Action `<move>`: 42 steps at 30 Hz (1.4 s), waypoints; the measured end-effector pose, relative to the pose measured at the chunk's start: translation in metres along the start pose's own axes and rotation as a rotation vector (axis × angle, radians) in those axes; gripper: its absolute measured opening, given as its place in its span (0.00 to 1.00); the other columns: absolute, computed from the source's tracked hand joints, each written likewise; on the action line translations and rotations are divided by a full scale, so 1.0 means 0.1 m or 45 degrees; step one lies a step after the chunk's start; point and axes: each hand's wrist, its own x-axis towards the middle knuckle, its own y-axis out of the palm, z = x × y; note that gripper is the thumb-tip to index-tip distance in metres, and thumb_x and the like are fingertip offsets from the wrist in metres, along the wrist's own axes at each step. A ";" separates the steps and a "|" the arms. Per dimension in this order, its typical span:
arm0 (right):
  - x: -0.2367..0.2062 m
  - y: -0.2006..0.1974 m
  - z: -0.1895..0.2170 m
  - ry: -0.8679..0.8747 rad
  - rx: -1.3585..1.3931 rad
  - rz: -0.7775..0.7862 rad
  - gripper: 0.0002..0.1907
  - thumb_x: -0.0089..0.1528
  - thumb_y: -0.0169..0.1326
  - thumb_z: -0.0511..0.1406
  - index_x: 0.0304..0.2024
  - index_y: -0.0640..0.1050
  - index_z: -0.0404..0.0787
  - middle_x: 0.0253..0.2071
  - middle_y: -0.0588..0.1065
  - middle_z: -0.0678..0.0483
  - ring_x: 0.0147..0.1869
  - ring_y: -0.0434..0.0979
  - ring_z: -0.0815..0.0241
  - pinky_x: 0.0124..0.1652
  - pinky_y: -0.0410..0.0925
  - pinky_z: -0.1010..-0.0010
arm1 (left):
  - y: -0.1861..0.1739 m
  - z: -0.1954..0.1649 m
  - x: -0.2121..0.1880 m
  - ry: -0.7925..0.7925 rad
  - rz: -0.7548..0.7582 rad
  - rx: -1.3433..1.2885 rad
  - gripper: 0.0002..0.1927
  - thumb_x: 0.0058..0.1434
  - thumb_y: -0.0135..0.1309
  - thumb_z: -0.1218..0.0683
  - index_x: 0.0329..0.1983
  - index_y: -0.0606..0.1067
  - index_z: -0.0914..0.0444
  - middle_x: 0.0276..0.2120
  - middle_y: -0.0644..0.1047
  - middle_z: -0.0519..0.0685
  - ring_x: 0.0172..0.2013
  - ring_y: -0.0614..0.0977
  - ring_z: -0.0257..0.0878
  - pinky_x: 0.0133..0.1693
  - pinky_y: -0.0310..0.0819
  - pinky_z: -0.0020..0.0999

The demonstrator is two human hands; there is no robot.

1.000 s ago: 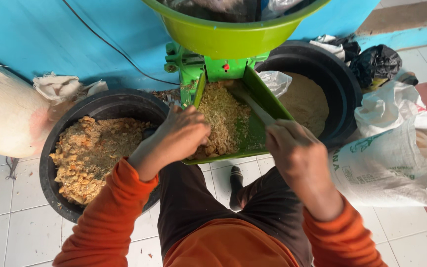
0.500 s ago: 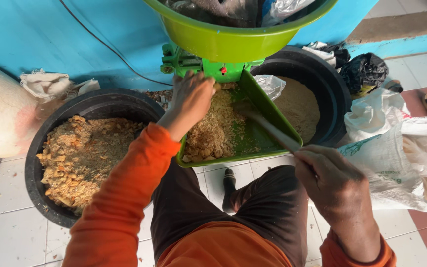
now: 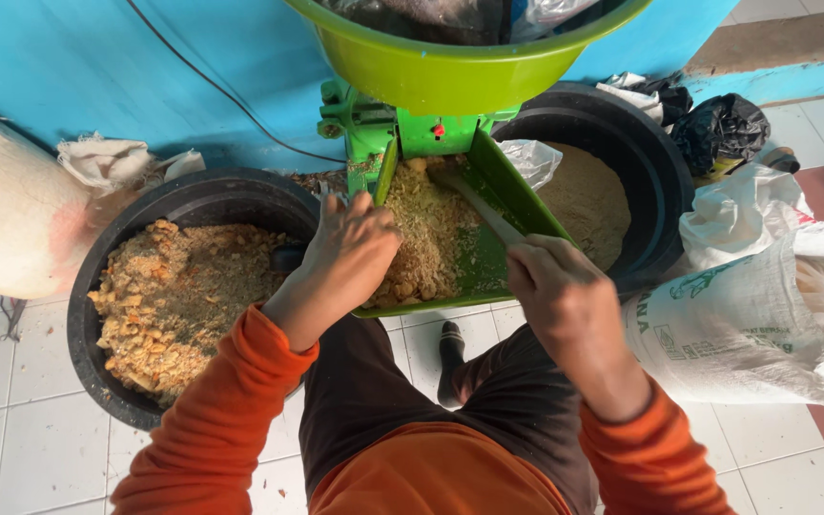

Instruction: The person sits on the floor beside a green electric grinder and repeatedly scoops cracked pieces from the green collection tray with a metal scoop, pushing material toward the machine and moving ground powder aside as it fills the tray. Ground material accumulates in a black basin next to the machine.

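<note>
- Crumbly tan meal (image 3: 426, 238) lies heaped in the green feed tray (image 3: 517, 205) of a small green grinding machine (image 3: 402, 129), filling the tray's left half and reaching up to the machine's throat.
- Left hand (image 3: 350, 253) rests palm down on the meal at the tray's left rim, fingers spread fairly wide and pressed into the pile; it holds nothing that can be seen.
- Right hand (image 3: 550, 281) is closed around the lower end of a flat grey stick (image 3: 479, 205), which runs up and to the left across the bare part of the tray, its tip near the throat.
- A yellow-green basin (image 3: 441, 62) sits on top of the machine, above the tray.
- A black tub (image 3: 112, 257) on the left holds coarse orange-brown crumbs and stands just beside the tray.
- A second black tub (image 3: 650, 162) on the right holds finer, paler powder.
- White woven sacks (image 3: 765, 305) lie on the tiled floor to the right.
- Both arms wear orange sleeves (image 3: 231, 420).
</note>
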 end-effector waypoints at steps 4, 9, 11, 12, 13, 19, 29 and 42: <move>0.03 0.00 0.05 0.080 0.007 -0.031 0.06 0.60 0.62 0.28 0.40 0.81 0.34 0.42 0.80 0.48 0.42 0.83 0.51 0.42 0.77 0.66 | 0.00 0.01 0.04 -0.007 0.067 0.061 0.07 0.54 0.56 0.61 0.35 0.81 0.61 0.41 0.79 0.50 0.53 0.73 0.47 0.55 0.61 0.60; -0.06 0.15 0.01 0.104 -0.023 0.019 0.06 0.62 0.62 0.27 0.41 0.81 0.33 0.43 0.80 0.46 0.39 0.82 0.52 0.39 0.77 0.67 | -0.03 -0.01 0.05 0.012 0.048 0.056 0.07 0.54 0.56 0.61 0.36 0.81 0.62 0.39 0.80 0.51 0.52 0.75 0.47 0.54 0.61 0.56; -0.10 0.26 -0.01 0.097 -0.009 0.028 0.05 0.62 0.62 0.27 0.41 0.81 0.33 0.43 0.80 0.47 0.40 0.83 0.52 0.40 0.77 0.67 | -0.05 -0.02 0.05 -0.004 0.119 0.090 0.07 0.55 0.57 0.61 0.36 0.81 0.62 0.38 0.80 0.50 0.52 0.75 0.46 0.55 0.61 0.54; -0.12 0.30 -0.01 0.088 -0.002 0.029 0.05 0.61 0.62 0.27 0.40 0.80 0.33 0.43 0.80 0.47 0.41 0.83 0.53 0.41 0.77 0.67 | -0.05 -0.02 0.05 0.011 0.144 0.081 0.07 0.55 0.56 0.61 0.37 0.81 0.62 0.38 0.80 0.51 0.52 0.75 0.46 0.54 0.61 0.53; -0.12 0.34 0.00 0.084 -0.005 -0.004 0.05 0.61 0.62 0.27 0.40 0.81 0.34 0.42 0.80 0.48 0.41 0.83 0.52 0.41 0.77 0.66 | -0.05 -0.01 0.06 0.023 0.170 0.072 0.07 0.56 0.56 0.61 0.37 0.81 0.62 0.38 0.80 0.51 0.52 0.75 0.45 0.54 0.61 0.53; -0.01 0.33 0.01 0.084 0.061 -0.036 0.07 0.60 0.63 0.27 0.41 0.81 0.34 0.43 0.80 0.48 0.43 0.83 0.52 0.43 0.77 0.67 | 0.02 0.02 0.11 0.063 0.120 0.021 0.09 0.57 0.55 0.61 0.41 0.80 0.62 0.35 0.80 0.51 0.51 0.75 0.46 0.53 0.60 0.55; -0.27 -0.02 -0.11 0.070 -0.165 0.015 0.07 0.60 0.64 0.29 0.40 0.82 0.36 0.42 0.81 0.49 0.44 0.83 0.52 0.43 0.77 0.65 | 0.05 0.06 0.12 0.068 0.175 0.037 0.15 0.57 0.54 0.61 0.48 0.80 0.64 0.29 0.80 0.52 0.53 0.75 0.46 0.50 0.60 0.50; -0.46 -0.23 -0.20 0.140 -0.117 0.013 0.06 0.60 0.64 0.29 0.40 0.82 0.37 0.42 0.81 0.51 0.42 0.83 0.53 0.42 0.76 0.67 | 0.20 0.20 0.63 -0.020 -0.229 -0.281 0.04 0.60 0.57 0.60 0.30 0.78 0.61 0.29 0.80 0.50 0.40 0.74 0.46 0.48 0.64 0.49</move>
